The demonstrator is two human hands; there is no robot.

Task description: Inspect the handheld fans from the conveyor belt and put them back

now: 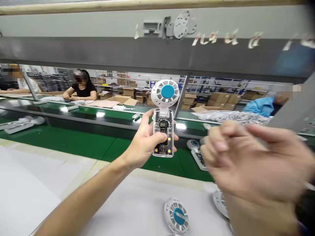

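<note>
My left hand (145, 141) is closed around a small handheld fan (163, 118), held upright at arm's length. The fan has a white round head with a blue centre, and its clear handle shows a dark circuit board with a small lit display. My left thumb presses on the front of the handle. Close to the camera on the right, my right hand (256, 157) is blurred, its fingers curled inward; whatever they may hold is hidden. Below lies another white fan (176, 216) with a blue centre, and a further fan (220, 203) is partly covered by my right hand.
A green conveyor belt (81, 139) crosses beyond the white work surface (118, 209). On it lie a fan (198, 155) and several more at the left (27, 124). A grey overhead beam (98, 54) bears taped parts. Across the line sit co-workers (83, 87) among cardboard boxes (219, 98).
</note>
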